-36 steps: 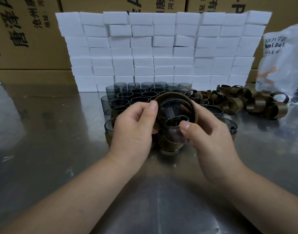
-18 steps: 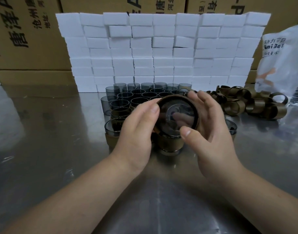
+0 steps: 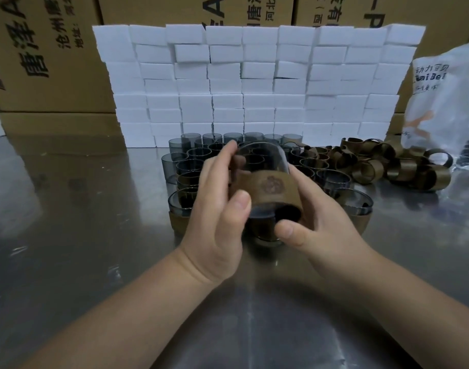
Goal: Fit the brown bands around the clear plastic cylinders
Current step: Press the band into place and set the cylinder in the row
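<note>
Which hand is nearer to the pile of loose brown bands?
Right. The right hand sits left of the pile of loose brown bands; the left hand is farther left, beyond the held cylinder.

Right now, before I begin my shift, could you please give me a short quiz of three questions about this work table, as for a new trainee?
1. True or false: the left hand and the right hand together hold one clear cylinder with a brown band around it.
2. The pile of loose bands lies: A) left of the standing cylinders; B) right of them; C) nearer to the person than the hands.
3. What colour is the wall of blocks behind the standing cylinders?

Key: 1 true; 2 B; 3 white.
</note>
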Tool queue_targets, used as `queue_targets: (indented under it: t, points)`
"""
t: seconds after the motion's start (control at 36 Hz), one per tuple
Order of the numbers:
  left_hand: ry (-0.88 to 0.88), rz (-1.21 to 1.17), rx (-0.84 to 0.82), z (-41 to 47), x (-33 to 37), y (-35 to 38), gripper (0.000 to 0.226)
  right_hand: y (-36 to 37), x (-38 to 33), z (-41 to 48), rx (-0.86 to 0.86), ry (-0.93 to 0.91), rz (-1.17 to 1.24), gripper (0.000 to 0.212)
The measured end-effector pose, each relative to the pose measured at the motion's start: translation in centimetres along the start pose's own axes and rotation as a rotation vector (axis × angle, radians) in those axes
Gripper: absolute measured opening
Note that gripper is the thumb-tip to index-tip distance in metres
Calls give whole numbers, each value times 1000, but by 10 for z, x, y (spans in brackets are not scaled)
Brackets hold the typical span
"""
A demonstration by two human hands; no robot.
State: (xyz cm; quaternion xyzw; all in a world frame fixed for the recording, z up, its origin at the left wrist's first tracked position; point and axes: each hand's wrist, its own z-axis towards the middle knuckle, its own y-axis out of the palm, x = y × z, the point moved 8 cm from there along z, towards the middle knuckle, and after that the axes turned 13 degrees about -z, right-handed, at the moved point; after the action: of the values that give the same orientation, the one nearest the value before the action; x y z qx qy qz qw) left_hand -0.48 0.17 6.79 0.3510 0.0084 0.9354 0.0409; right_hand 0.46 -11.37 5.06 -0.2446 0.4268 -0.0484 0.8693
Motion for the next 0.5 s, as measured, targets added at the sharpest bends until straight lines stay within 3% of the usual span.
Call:
queue_targets:
  t: [0.14,0.31,0.5]
  points:
    - [53,57,-75,-1,1,4,64,-1,1,0,11,46,28,128]
    - [14,-5,-106,0,-4,6,57,1,-3,-2,32,-31,-16,92]
    - [5,-65,-44,2,-7,-2,49,5,-2,-3,8,-26,5,109]
